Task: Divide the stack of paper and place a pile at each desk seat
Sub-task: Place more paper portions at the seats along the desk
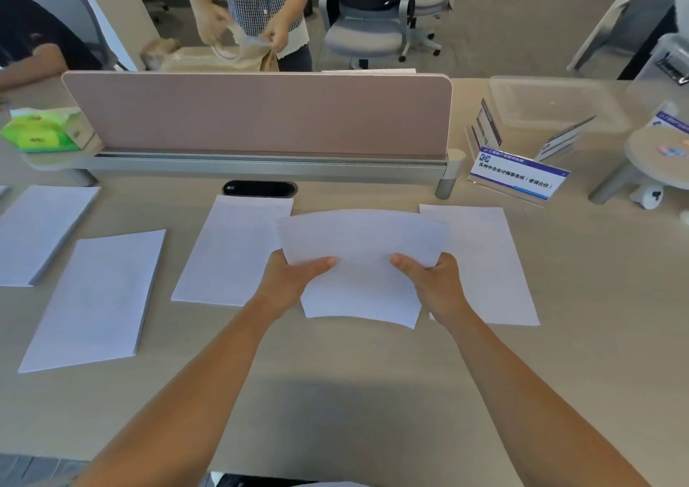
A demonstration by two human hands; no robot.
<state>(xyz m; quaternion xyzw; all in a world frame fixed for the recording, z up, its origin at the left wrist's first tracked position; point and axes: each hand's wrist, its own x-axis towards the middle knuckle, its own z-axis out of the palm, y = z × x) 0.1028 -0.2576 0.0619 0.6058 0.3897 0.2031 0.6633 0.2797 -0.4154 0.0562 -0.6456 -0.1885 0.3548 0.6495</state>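
Far left: a pile of paper (33,233) lies flat on the tabletop (335,393), partly cut by the frame edge. Just beside it, nearer the viewer, a second pile (97,300), angled a little, looks thicker at its edge.

Centre-left: a third pile (231,251) lies below the cable port (260,189). From this view its right edge is covered by the held sheaf.

Centre: the left grip (287,281) pinches the sheaf's left side, thumb on top. The fingers underneath are hidden. The held sheaf (361,263) is lifted off the tabletop and bowed upward across its width. The right grip (436,285) pinches the right side in the same way, thumb on top.

Right: a fourth pile (492,263) lies flat, its left edge behind the sheaf and the right grip. Beyond it stands a name sign (518,177).

Step in hand, as judged: the dividing looks mostly done. Four piles are down, and this sheaf is a portion awaiting its place.

Next move calls for:
- picking a seat without a pile; the gap between the third and fourth piles is narrow, so it probably belongs elsewhere
- lowering the sheaf level with both grips, so the bow flattens and the sheets stay square
- letting go only once it rests flat, clear of its neighbours
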